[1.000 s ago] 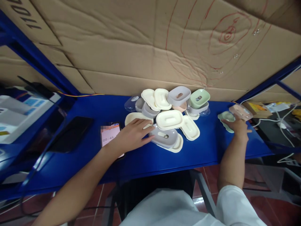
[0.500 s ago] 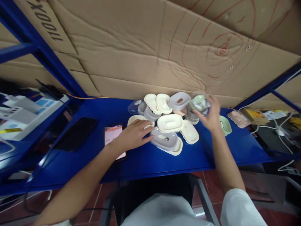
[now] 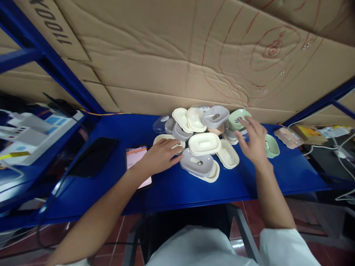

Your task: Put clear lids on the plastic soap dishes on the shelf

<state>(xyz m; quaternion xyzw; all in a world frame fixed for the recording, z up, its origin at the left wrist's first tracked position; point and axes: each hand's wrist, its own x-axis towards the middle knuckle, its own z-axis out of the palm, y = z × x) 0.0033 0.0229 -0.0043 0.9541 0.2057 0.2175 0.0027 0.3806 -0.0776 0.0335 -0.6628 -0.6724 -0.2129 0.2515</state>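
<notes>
Soap dishes and their parts lie heaped on the blue table [image 3: 166, 195]. My left hand [image 3: 161, 157] rests palm down at the heap's left side, fingers spread, over a cream tray [image 3: 159, 138] and close to a grey soap dish [image 3: 191, 164]. At the back right a green soap dish [image 3: 239, 117] sits tilted on the heap. Beside it is my right hand [image 3: 253, 142], open, with its fingertips near the dish's rim; whether they touch cannot be told. Another cream tray [image 3: 204, 144] lies on top in the middle, and a second grey soap dish [image 3: 215, 116] is behind it.
A phone [image 3: 138, 159] lies left of the heap, with a dark flat object [image 3: 93, 157] farther left. To the right are another green dish [image 3: 271, 146] and a pink dish [image 3: 288, 137]. Cardboard [image 3: 152, 55] stands behind the table; power strips [image 3: 55, 129] are far left.
My right hand was blurred around the green soap dish and something clear; it has drawn back slightly and its fingers are apart. The dish now rests on the heap. My left hand has barely moved.
</notes>
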